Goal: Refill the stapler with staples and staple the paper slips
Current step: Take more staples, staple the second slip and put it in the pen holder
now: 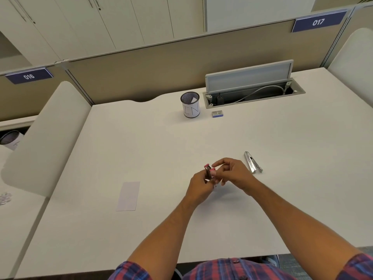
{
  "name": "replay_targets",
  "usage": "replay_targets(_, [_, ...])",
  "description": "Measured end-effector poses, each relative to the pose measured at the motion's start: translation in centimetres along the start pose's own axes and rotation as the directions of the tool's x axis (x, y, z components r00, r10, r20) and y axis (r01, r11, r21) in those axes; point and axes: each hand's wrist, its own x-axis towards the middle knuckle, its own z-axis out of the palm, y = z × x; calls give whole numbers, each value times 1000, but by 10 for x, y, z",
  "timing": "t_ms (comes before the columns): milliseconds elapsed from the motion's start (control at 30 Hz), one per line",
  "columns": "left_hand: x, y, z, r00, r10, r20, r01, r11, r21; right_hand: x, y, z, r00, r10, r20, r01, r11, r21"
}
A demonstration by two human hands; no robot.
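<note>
- Above the middle of the white surface (161,150), both hands meet around a small pink stapler (209,172), lifted just off the top.
- Left hand (198,185): its grip is curled round the stapler's lower part, fingers wrapped on it.
- Right hand (230,174): fingertips pinch at the stapler's upper end; whether they hold a strip of staples I cannot tell.
- A silver metal piece (252,162), long and narrow, lies flat just beside the right hand, apart from it.
- White paper slips (129,196) lie flat to the left of the hands, well apart, with bare top between.
- A small box of staples (217,113) sits near the far edge, just beside a mesh cup (190,105) wrapped in lettered paper.
- Behind the box, a cable hatch (254,91) stands with its lid raised.
- Broad bare top stretches between the hands and the far things, and toward the right edge.
- The near edge runs close to the plaid sleeves (131,270).
</note>
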Motion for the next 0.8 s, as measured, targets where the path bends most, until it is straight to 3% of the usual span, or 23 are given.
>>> replay_targets(100, [0, 5, 1, 981, -55, 188, 76, 991, -106, 0, 6, 2, 992, 35, -122, -50, 992, -116])
replay_targets(200, [-1, 5, 0, 946, -106, 306, 155, 978, -140, -2, 12, 2, 995, 35, -89, -43, 995, -92])
replay_targets(433, [0, 1, 1, 935, -134, 329, 209, 957, -202, 0, 17, 7, 978, 0, -209, -21, 995, -97])
replay_targets(600, [3, 7, 3, 979, -116, 167, 143, 977, -160, 5, 16, 12, 958, 16, -287, -83, 972, -221])
replay_targets(733, [4, 14, 3, 999, -24, -47, 29, 993, 117, 10, 12, 15, 949, 18, -314, -85, 976, -201])
replay_targets(800, [6, 12, -4, 978, 62, -200, -6, 963, 268, 11, 8, 16, 947, 35, -320, -103, 974, -200])
